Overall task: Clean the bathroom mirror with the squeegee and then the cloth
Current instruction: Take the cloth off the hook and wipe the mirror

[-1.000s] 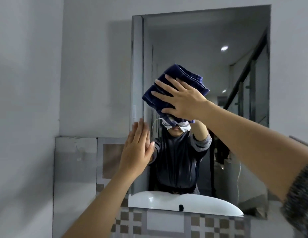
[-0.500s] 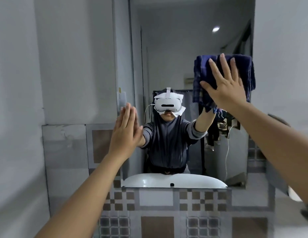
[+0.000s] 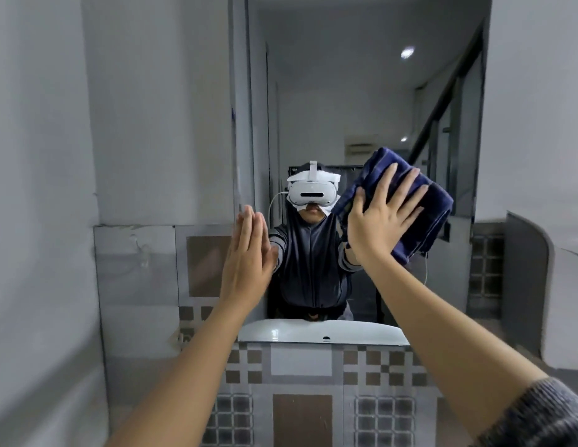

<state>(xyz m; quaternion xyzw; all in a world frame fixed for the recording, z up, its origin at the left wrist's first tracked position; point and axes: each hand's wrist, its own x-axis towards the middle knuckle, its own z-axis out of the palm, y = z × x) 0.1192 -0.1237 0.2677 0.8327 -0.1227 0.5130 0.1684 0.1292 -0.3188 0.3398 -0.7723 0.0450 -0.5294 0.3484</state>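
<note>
The bathroom mirror [image 3: 361, 91] hangs on the grey wall straight ahead and reflects a person in a white headset. My right hand [image 3: 382, 214] lies flat, fingers spread, pressing a folded dark blue cloth [image 3: 432, 217] against the glass in the mirror's lower right part. My left hand [image 3: 248, 253] is flat with fingers together, palm resting on the mirror's lower left edge, and holds nothing. No squeegee is in view.
Below the mirror the wall carries grey, white and brown patterned tiles [image 3: 303, 375]. A white basin shows only as a reflection [image 3: 313, 330] along the mirror's bottom edge. A grey wall [image 3: 39, 188] closes the left side, and a curved grey ledge [image 3: 532, 253] juts at the right.
My right hand has swept the cloth from the mirror's middle out to the upper right, then down to the lower right. The left hand stays flat at the mirror's left edge.
</note>
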